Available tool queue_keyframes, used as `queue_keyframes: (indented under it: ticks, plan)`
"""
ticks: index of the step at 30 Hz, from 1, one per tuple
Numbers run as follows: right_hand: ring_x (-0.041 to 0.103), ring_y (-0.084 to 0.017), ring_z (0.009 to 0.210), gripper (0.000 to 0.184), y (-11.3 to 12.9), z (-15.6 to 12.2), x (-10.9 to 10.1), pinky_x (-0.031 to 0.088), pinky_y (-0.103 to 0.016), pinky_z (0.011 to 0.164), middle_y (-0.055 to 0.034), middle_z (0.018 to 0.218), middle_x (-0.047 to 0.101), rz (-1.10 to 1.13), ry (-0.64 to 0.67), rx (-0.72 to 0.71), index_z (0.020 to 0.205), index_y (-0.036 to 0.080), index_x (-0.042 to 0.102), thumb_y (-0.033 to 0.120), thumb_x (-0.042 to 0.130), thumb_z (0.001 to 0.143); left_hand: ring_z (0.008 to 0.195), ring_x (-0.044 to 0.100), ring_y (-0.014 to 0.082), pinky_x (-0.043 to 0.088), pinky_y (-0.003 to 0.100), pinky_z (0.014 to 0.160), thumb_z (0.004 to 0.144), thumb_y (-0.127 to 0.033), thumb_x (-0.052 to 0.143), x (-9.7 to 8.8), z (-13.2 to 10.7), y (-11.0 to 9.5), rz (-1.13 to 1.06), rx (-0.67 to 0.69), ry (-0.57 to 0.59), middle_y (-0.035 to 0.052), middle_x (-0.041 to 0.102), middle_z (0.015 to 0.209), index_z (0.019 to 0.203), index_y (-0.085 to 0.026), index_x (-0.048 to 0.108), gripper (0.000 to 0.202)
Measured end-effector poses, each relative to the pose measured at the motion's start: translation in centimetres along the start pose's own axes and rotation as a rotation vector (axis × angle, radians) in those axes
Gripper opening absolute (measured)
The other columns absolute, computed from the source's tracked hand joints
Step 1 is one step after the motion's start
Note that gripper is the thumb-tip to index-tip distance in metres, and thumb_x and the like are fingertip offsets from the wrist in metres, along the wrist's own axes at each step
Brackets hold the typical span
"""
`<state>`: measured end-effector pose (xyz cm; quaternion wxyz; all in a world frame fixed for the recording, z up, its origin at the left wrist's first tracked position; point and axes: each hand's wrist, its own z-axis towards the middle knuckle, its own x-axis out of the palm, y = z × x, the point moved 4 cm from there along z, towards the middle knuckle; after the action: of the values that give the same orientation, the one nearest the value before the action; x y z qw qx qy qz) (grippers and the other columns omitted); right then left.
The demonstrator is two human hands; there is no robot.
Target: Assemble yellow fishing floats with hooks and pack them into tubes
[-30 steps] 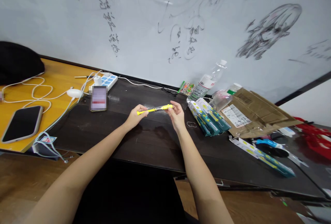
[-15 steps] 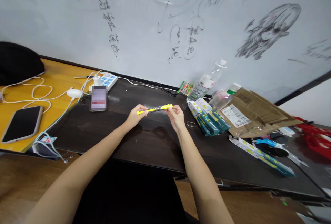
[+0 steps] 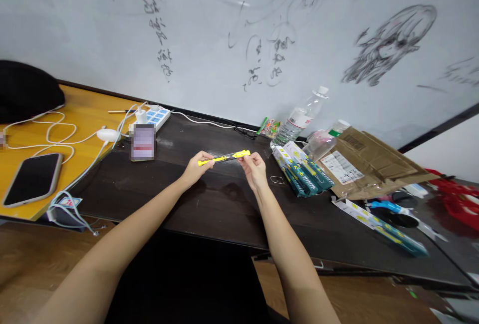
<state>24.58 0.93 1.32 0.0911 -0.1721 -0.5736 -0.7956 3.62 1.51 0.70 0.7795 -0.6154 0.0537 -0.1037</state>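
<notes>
Both my hands hold one slim yellow pen level above the dark table. My left hand pinches its left end between thumb and fingers. My right hand grips the right end with curled fingers, the yellow cap sticking out past them. A clear middle section of the pen shows between the two hands. To the right of my right hand lie teal pen packs.
A plastic bottle and a torn cardboard parcel lie at the back right, with another teal pack and blue scissors nearer. Left: a power strip, white cables, a phone on the yellow desk. A scribbled whiteboard is behind.
My right hand's fingers have shifted slightly along the pen's right end; the pen and left hand stay in place.
</notes>
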Motion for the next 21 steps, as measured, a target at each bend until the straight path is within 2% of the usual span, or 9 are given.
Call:
queue_keyframes:
  ticks: [2,5,9,13,15,19,21]
  plan:
    - [0.066,-0.011,0.069,0.031,0.16,-0.09,0.12,0.058,-0.031,0.081,0.0051,0.072,0.065,0.033,-0.003,0.0,0.08,0.024,0.056,0.034,0.08,0.064,0.05,0.045,0.0061,0.034,0.019,0.049,0.069,-0.035,0.067,0.04,0.0,-0.04,-0.001,0.001,0.001,-0.0015,0.06,0.065,0.086,-0.016,0.054,0.029]
    - [0.066,-0.011,0.069,0.039,0.38,-0.17,0.31,0.058,-0.029,0.081,0.0054,0.074,0.066,0.061,0.005,0.021,0.096,0.026,0.06,0.032,0.08,0.063,0.05,0.045,0.0059,0.034,0.019,0.049,0.069,-0.035,0.066,0.05,-0.03,-0.11,0.004,-0.003,0.004,-0.0016,0.06,0.066,0.086,-0.015,0.054,0.029]
    - [0.066,-0.01,0.068,0.028,0.29,-0.09,0.34,0.058,-0.025,0.078,0.0035,0.074,0.069,0.085,0.016,0.038,0.08,0.021,0.062,0.032,0.081,0.062,0.051,0.045,0.0056,0.033,0.018,0.048,0.069,-0.035,0.065,-0.02,-0.06,-0.16,0.011,0.0,0.005,-0.0016,0.059,0.066,0.087,-0.015,0.054,0.029]
    - [0.067,-0.009,0.066,0.029,0.18,-0.05,0.34,0.058,-0.023,0.074,0.0046,0.067,0.068,0.11,0.007,0.026,0.069,0.021,0.056,0.031,0.083,0.06,0.049,0.042,0.0051,0.031,0.018,0.046,0.07,-0.034,0.065,0.02,-0.09,-0.17,0.004,-0.008,0.01,-0.0021,0.058,0.066,0.087,-0.016,0.053,0.028]
    - [0.067,-0.009,0.066,0.029,0.31,-0.12,0.42,0.058,-0.022,0.073,0.0064,0.067,0.067,0.131,0.001,0.019,0.072,0.022,0.057,0.029,0.082,0.061,0.049,0.042,0.0051,0.03,0.019,0.046,0.07,-0.034,0.064,0.07,-0.1,-0.15,0.001,-0.012,0.012,-0.0022,0.058,0.066,0.087,-0.016,0.053,0.028]
    - [0.067,-0.008,0.069,0.034,0.57,-0.25,0.68,0.058,-0.022,0.076,0.0065,0.076,0.069,0.145,0.026,0.032,0.093,0.025,0.063,0.026,0.08,0.063,0.049,0.042,0.0051,0.031,0.019,0.048,0.07,-0.034,0.065,0.06,-0.1,-0.09,0.002,-0.004,0.005,-0.0019,0.058,0.066,0.087,-0.015,0.054,0.028]
    - [0.067,-0.008,0.07,0.034,0.55,-0.22,0.65,0.058,-0.022,0.077,0.0047,0.079,0.07,0.133,0.034,0.041,0.093,0.023,0.065,0.027,0.08,0.063,0.05,0.043,0.0054,0.032,0.019,0.048,0.07,-0.035,0.065,0.01,-0.07,-0.07,0.003,-0.002,0.005,-0.0017,0.059,0.066,0.087,-0.015,0.054,0.029]
